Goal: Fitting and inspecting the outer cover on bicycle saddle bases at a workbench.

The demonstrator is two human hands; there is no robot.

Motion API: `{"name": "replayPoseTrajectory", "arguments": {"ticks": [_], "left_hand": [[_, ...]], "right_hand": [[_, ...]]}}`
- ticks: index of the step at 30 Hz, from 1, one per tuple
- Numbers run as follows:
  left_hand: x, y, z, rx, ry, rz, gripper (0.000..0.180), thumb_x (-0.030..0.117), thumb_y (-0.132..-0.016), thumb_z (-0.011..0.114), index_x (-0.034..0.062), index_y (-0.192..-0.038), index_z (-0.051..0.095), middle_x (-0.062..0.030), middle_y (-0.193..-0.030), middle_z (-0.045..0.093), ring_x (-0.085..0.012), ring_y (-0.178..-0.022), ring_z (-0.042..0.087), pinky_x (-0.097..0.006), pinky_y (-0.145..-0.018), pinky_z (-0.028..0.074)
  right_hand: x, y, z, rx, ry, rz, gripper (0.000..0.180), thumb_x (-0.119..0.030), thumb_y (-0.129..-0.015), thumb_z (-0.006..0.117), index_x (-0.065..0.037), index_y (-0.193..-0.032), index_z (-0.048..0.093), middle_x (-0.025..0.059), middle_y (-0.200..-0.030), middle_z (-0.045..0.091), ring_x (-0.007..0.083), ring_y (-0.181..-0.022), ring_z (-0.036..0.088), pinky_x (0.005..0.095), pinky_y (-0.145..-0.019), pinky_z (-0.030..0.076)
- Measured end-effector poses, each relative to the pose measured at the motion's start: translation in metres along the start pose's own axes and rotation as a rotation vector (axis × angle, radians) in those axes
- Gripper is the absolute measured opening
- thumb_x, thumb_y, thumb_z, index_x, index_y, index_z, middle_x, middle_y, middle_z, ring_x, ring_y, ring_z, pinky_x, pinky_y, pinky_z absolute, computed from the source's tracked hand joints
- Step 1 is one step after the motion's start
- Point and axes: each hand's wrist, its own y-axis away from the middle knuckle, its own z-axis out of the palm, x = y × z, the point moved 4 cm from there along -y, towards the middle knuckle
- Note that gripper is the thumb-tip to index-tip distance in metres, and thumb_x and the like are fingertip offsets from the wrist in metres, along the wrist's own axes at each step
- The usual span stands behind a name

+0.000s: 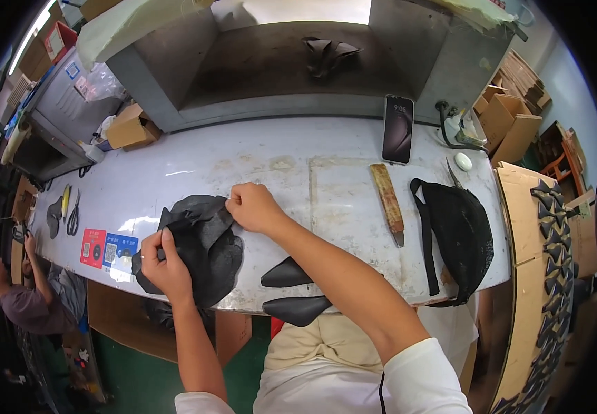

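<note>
My left hand (167, 265) and my right hand (251, 208) are both closed on a thin, dark sheet-like piece, fabric or leather (198, 241). The left pinches its near left part between thumb and fingers; the right grips the upper right edge. More dark pieces (224, 272) lie loosely under it on the white table, and how many there are I cannot tell. Below my right forearm are two pointed black shoe-shaped pieces, one on the table (285, 274) and one at its front edge (295, 310). My forearm partly covers the upper one.
A flat wooden-handled blade (387, 200), a phone (398, 130) and a black bag (458, 238) lie to the right. Behind stands a metal box-like hood (291, 103) with dark scraps inside. Scissors (73, 215) lie far left, near another person (36, 297). An open carton (133, 324) stands below.
</note>
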Motion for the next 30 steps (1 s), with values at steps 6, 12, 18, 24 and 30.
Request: {"name": "replayPoseTrajectory", "arguments": {"ticks": [6,12,18,24,30], "left_hand": [[0.028,-0.015,0.007,-0.170,-0.040,0.205,0.005,0.004,-0.088,0.068,-0.0011,-0.090,0.068,-0.0100,-0.088,0.066,-0.0231,-0.083,0.060,-0.033,-0.073,0.047],[0.036,-0.018,0.008,-0.163,-0.081,0.255,0.005,0.002,-0.085,0.070,-0.0002,-0.090,0.070,-0.0108,-0.088,0.067,-0.0261,-0.084,0.061,-0.035,-0.074,0.048],[0.034,-0.021,0.005,-0.180,-0.091,0.244,0.006,0.002,-0.084,0.071,-0.0004,-0.089,0.069,-0.0110,-0.087,0.066,-0.0274,-0.083,0.060,-0.035,-0.074,0.048],[0.040,0.003,-0.006,-0.019,0.011,0.466,0.005,-0.001,-0.086,0.067,-0.0037,-0.090,0.066,-0.0123,-0.086,0.064,-0.0283,-0.082,0.059,-0.034,-0.073,0.047],[-0.004,0.002,-0.020,0.236,0.252,-0.087,0.012,0.007,-0.096,0.061,-0.0049,-0.097,0.063,-0.0030,-0.092,0.060,-0.0120,-0.085,0.053,-0.027,-0.077,0.045]], "right_hand": [[-0.026,0.006,-0.024,0.118,-0.413,-0.270,0.032,-0.023,-0.081,0.068,-0.002,-0.105,0.063,0.0151,-0.093,0.063,0.0267,-0.092,0.062,0.0365,-0.081,0.050],[-0.062,-0.005,0.006,-0.045,0.181,-0.443,0.021,-0.018,-0.087,0.062,-0.003,-0.099,0.069,0.0195,-0.105,0.061,0.0360,-0.105,0.057,0.0421,-0.091,0.047],[-0.069,-0.007,0.012,-0.058,0.320,-0.460,0.019,-0.009,-0.078,0.068,0.001,-0.094,0.068,0.0184,-0.105,0.061,0.0343,-0.106,0.057,0.0408,-0.090,0.048],[-0.063,-0.016,0.011,0.159,0.392,-0.310,0.015,-0.002,-0.077,0.063,0.004,-0.091,0.063,0.0229,-0.100,0.059,0.0384,-0.099,0.059,0.0445,-0.086,0.050],[-0.037,-0.028,0.001,0.010,0.308,0.017,0.020,-0.008,-0.080,0.065,0.002,-0.096,0.069,0.0244,-0.112,0.061,0.0393,-0.104,0.063,0.0442,-0.087,0.053]]}}
